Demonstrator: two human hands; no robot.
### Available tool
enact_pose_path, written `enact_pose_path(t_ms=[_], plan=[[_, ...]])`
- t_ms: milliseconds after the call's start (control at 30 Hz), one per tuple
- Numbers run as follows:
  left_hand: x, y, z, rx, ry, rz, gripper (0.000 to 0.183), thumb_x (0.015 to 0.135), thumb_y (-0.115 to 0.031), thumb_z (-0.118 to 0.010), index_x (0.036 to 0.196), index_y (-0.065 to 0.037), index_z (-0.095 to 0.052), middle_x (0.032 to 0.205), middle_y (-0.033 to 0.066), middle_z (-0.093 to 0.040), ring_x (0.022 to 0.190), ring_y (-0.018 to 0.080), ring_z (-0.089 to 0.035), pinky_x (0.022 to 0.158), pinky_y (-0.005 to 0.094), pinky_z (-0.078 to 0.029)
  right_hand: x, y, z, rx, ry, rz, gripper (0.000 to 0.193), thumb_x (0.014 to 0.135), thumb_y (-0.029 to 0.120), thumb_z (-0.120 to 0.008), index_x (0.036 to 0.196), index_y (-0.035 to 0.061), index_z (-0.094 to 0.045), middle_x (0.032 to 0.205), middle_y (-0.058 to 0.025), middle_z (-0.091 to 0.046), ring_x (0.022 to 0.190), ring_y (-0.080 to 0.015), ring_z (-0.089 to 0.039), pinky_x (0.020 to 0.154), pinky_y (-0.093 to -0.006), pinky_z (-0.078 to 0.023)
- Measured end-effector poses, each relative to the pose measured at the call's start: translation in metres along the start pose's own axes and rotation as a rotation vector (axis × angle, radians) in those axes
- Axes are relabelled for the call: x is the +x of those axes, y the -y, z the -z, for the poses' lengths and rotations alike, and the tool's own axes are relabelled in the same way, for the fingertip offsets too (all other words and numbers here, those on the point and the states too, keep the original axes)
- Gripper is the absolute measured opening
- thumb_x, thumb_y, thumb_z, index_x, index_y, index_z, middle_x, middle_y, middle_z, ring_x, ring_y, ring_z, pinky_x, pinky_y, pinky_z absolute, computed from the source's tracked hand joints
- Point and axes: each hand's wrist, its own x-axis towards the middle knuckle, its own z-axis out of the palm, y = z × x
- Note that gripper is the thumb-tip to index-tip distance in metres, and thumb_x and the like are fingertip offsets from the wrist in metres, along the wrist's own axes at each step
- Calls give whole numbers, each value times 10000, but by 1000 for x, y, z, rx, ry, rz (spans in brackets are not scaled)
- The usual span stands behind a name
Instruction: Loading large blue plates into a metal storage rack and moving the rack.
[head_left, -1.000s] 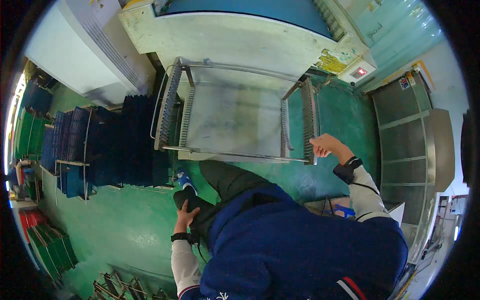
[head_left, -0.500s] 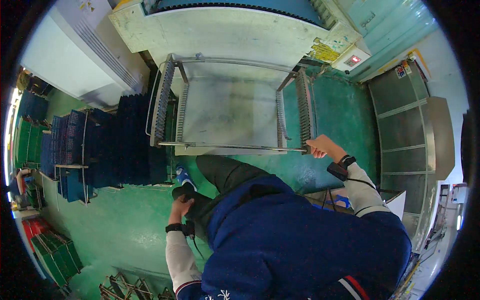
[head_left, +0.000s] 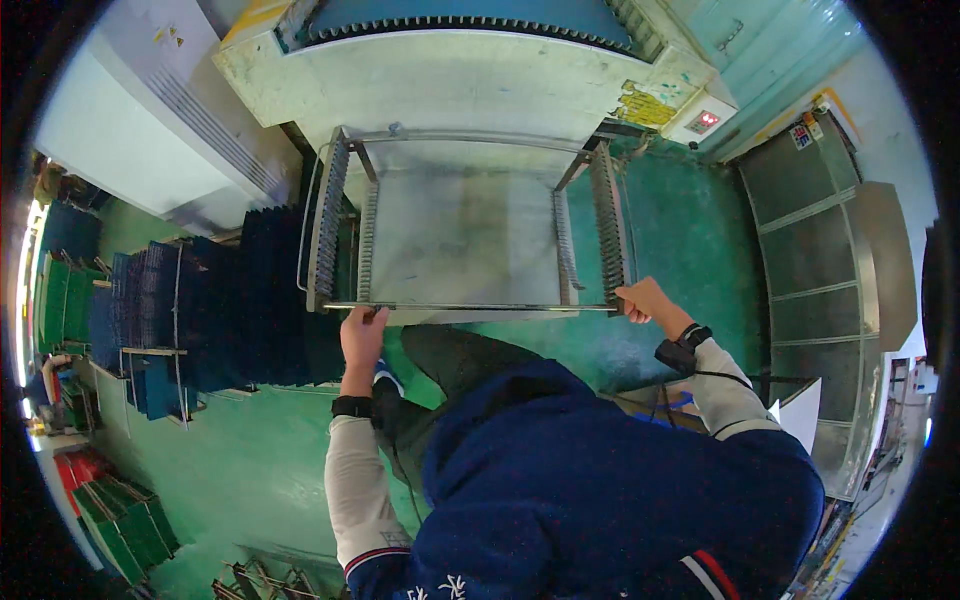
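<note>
A metal rack (head_left: 470, 307) with slotted side walls stands in front of me, its slots holding nothing that I can see. My right hand (head_left: 648, 302) is closed around the near right corner of its frame. At the left part of the near bar, my left hand (head_left: 363, 338) has its fingers curled against the bar. Black straps with small dark devices sit on both my wrists. Beyond the rack rises a worn, pale machine (head_left: 460, 90) with a toothed edge around a blue surface.
Dark blue panels (head_left: 260, 300) stand packed in racks at the left. A white cabinet (head_left: 130, 110) is behind them. Green crates (head_left: 120, 515) lie at the lower left. At the right are a grey framed panel (head_left: 815, 260) and an open box (head_left: 795, 410) beside my arm.
My left hand has risen from beside my knee to the rack's near bar. The right hand stays on the rack's corner.
</note>
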Motion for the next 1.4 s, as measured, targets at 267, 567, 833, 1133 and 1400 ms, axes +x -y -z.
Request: enact_pose_path(t_ms=[267,567,833,1133,1400], plan=[[5,-16,1,451,27,-189,310,833,-295,-619,687,-32,-543,712,162,-588,692,364,-580,598,465,-445,1,-2,-1,2,-38,-48,469,831,354,-630,572,-35,-595,507,-143,-559,369,-199,-502,325,-309,-352],[5,-8,-13,529,-43,-126,307,856,-302,-579,684,-48,-565,704,171,-598,671,386,-589,602,491,-458,4,3,0,-22,-48,-57,460,824,351,-642,598,-48,-621,517,-170,-580,388,-207,-536,345,-314,-389],[3,-24,-14,549,-43,-52,321,861,-319,-560,690,-49,-583,714,175,-609,697,384,-604,615,482,-473,5,-1,1,-72,-38,-47,467,824,359,-624,612,-57,-625,537,-181,-594,403,-217,-555,371,-320,-427],[2,-20,-18,547,-65,-29,321,867,-311,-530,704,-47,-609,717,187,-620,688,398,-603,613,496,-472,0,2,-1,41,-55,14,450,818,317,-637,552,-41,-571,495,-144,-554,366,-214,-511,323,-319,-360],[2,5,-33,-886,-40,701,359,900,-299,-489,686,-12,-519,564,81,-530,536,248,-624,497,397,-500,2,-4,-1,45,-45,40,484,823,333,-621,533,-52,-580,475,-162,-542,339,-209,-489,315,-314,-356]])
